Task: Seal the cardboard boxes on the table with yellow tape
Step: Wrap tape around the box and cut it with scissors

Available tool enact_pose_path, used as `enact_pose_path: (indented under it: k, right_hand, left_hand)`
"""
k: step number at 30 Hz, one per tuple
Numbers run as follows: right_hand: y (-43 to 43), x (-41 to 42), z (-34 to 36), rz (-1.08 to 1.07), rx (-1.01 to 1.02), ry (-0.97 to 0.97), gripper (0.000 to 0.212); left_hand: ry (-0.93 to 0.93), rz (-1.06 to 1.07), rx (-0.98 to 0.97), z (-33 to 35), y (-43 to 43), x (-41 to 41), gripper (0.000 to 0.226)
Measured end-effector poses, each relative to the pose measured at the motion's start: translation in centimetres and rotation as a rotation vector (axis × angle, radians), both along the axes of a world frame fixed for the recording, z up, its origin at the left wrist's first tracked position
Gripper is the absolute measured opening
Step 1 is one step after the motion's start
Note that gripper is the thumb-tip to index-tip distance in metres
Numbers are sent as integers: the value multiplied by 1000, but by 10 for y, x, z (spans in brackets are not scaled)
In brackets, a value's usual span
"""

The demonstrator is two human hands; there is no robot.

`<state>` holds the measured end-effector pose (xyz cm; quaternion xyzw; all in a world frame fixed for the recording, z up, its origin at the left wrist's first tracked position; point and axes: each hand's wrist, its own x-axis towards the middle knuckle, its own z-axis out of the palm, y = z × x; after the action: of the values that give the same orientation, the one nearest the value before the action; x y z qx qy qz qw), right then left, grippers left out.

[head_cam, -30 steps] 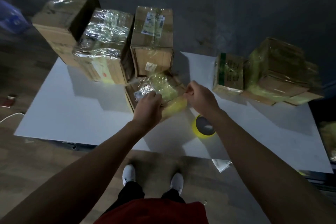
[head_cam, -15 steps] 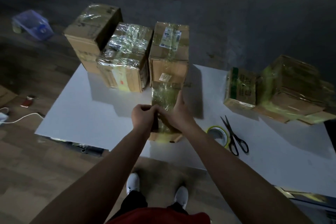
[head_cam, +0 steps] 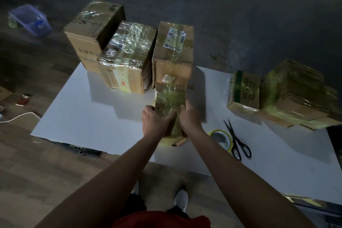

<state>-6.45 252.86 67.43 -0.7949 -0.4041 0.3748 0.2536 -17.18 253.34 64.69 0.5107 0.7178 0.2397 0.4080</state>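
As the right hand [head_cam: 189, 117] grips the box [head_cam: 169, 98], scissors [head_cam: 236, 141] lie beside yellow tape [head_cam: 220, 132].

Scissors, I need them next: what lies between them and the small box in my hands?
The yellow tape roll, flat on the white table beside the scissors, right of the small box; head view.

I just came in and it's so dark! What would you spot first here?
A left hand and a right hand hold a small box, shiny with yellow tape, at the middle of the white table. Just right of them lie a tape roll and black scissors. Tall boxes stand behind.
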Motion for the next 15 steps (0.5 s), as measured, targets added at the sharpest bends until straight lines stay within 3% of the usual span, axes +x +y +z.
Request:
enact_pose_path:
  k: [5,10,13,15]
  right_hand:
    - [-3,10,16,78,70,-138,38]
    - [-5,11,13,87,200,-164,36]
    - [-2,7,2,121,267,-138,32]
    - [1,7,-9,121,208,-177,47]
  left_hand:
    - [-182,114,-39,2,3,-7,69]
    - [-471,242,-208,-6,8,-14,57]
    - [-431,153,-257,-8,10,-16,54]
    - [-253,75,-165,-6,13,-18,42]
